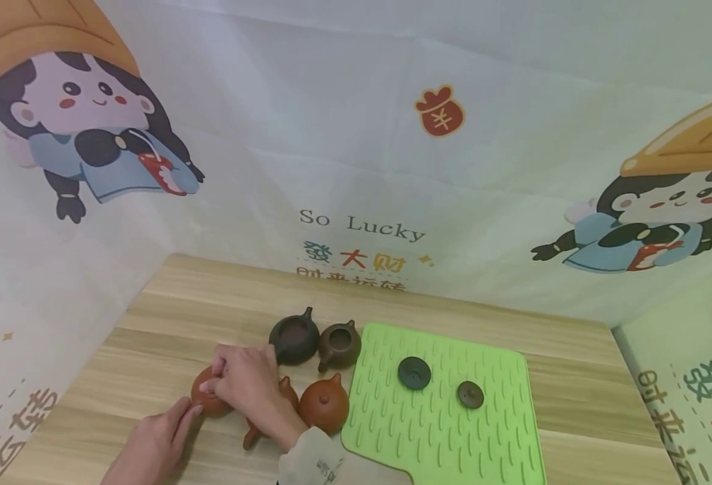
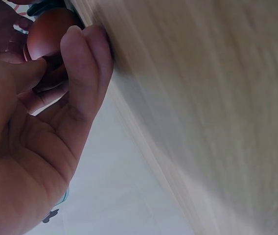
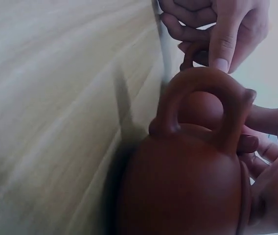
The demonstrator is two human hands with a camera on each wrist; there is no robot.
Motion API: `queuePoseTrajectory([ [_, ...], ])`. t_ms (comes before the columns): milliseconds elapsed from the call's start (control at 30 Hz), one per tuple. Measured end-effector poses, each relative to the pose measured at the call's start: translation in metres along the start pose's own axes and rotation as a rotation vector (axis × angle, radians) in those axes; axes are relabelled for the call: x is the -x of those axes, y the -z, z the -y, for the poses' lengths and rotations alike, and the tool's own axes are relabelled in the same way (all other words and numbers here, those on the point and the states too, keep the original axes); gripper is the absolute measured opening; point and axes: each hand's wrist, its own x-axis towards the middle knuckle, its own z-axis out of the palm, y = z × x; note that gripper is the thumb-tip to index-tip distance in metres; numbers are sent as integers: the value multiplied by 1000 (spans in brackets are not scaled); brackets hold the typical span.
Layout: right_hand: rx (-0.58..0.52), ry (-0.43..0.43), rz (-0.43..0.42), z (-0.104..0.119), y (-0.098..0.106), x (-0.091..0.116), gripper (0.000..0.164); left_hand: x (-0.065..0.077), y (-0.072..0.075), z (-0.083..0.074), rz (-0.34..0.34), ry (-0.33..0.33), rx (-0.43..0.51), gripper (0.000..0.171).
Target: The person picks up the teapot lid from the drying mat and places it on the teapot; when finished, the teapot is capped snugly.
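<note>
On the left of the table, a reddish-brown clay teapot (image 1: 205,402) sits between both hands. My left hand (image 1: 158,434) pinches its handle (image 3: 194,51) between thumb and fingers. Over the pot's top, my right hand (image 1: 248,377) has bent fingers and thumb at the lid, which they largely cover. A second reddish teapot (image 3: 183,181), its looped handle large in the right wrist view, stands partly hidden under the right forearm. Beside it is a third reddish teapot (image 1: 324,406) with its lid on.
Behind the reddish pots stand a lidless black teapot (image 1: 295,337) and a lidless dark brown teapot (image 1: 340,345). To the right, a green ridged mat (image 1: 440,431) bears a black lid (image 1: 414,373) and a brown lid (image 1: 470,395). A printed cloth (image 1: 483,202) hangs behind the table (image 1: 592,404).
</note>
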Motion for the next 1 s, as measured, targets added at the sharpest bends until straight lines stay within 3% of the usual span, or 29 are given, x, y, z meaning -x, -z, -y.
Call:
queuePoseTrajectory([
  [100, 67, 40, -5, -1, 4, 1, 35, -2, -13, 14, -76, -77, 42, 25],
  [233, 145, 115, 32, -8, 30, 11, 38, -3, -22, 25, -110, -88, 65, 28],
  [267, 132, 122, 36, -13, 41, 15, 43, -3, -22, 25, -95, -69, 70, 29],
  [333, 68, 123, 31, -29, 67, 27, 47, -4, -12, 16, 8, 37, 64, 31],
  [467, -171, 84, -4, -90, 126, 58, 40, -8, 5, 8, 159, 171, 69, 35],
  [500, -218, 72, -18, -110, 141, 68, 36, -9, 9, 7, 165, 180, 63, 35],
  [567, -292, 10, -51, -148, 166, 90, 32, -7, 15, 7, 99, 159, 41, 32],
  [633, -293, -71, -101, -185, 185, 112, 27, -8, 21, 3, -13, 103, 14, 28],
  [733, -274, -197, -128, -233, 200, 142, 24, -12, 27, -13, -222, -22, -17, 20],
  [800, -279, -261, -97, -259, 202, 157, 25, -20, 31, -31, -288, -84, -8, 14],
  [900, -342, -333, 5, -287, 202, 172, 25, -39, 35, -65, -281, -121, 34, 9],
  [1000, -419, -354, 97, -303, 199, 178, 26, -59, 32, -100, -214, -133, 69, 10],
])
